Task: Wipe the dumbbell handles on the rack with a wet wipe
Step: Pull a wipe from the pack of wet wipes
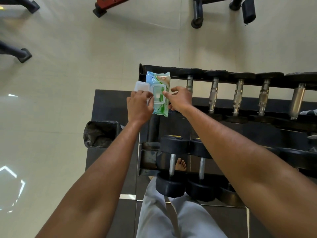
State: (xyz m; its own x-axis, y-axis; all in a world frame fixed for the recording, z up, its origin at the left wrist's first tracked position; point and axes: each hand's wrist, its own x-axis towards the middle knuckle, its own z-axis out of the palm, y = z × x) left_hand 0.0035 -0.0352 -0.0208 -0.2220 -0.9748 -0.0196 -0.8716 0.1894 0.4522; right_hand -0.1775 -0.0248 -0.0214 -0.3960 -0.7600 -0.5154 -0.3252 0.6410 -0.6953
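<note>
A green and blue wet wipe pack point(158, 79) lies at the left end of the black dumbbell rack point(142, 73). Its white flip lid point(141, 86) is swung open to the left. My left hand point(139, 104) grips the pack's left edge beside the lid. My right hand point(180, 98) holds the pack's right side, with a fingertip at the rim of the dispensing opening point(158, 93). Several dumbbells with chrome handles point(213, 95) lie on the upper tier to the right. Two more dumbbells point(172, 164) sit on the lower tier.
A black bin point(101, 133) lined with a bag stands on the floor left of the rack. My bare foot point(181, 164) shows under the lower tier. Dark machine feet point(24, 54) and a red bench frame point(109, 2) stand on the pale tiled floor beyond.
</note>
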